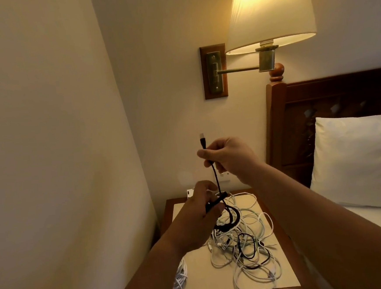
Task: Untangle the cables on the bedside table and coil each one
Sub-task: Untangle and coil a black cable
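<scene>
Closest to us, just outside our left forearm, a white coil (180, 278) lies at the edge of the bedside table (167, 212). It looks already wound, so we judge one cable finished.

Below and to the inside of our left hand (199, 214), the tangle (250, 253) spreads over the tabletop: many white leads with a few thin dark ones looped through them, none of it sorted yet. That is the bulk of the work left.

Our left hand grips the wound part of the black cable (216, 178), fingers curled round its loops, which hang just above the tangle. From there the free end runs up to our right hand (229, 157), which pinches it just under the plug (202, 141), held up beyond the left hand. We judge this cable nearly coiled, with only that last stretch to wrap.

Past the right hand stand the wall lamp (268, 12), the headboard (340, 96) and a pillow (359, 160).
</scene>
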